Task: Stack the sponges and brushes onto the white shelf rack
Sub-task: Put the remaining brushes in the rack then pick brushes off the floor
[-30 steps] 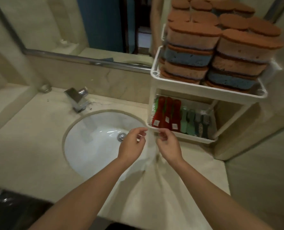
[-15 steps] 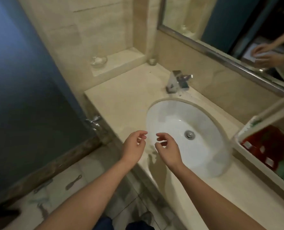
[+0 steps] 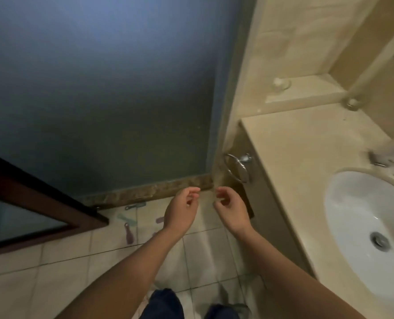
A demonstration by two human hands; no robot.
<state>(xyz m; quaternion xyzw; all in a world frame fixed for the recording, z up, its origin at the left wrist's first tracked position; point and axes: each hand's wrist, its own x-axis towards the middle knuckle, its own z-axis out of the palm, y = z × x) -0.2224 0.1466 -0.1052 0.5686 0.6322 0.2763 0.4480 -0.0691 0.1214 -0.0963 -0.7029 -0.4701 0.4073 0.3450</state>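
Blue-grey panel [image 3: 99,88] is seen from ten to twelve o'clock; beige counter [image 3: 306,157] and white basin [image 3: 352,215] are set at three; left hand [image 3: 182,210] and right hand [image 3: 231,210] are held centrally, fingers loosely curled, nothing grasped; small brushes [image 3: 129,233] are scattered on floor tiles [image 3: 64,261] at nine.

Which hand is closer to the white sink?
Right. The right hand hangs left of the sink; the left hand hangs farther left, on the right hand's other side.
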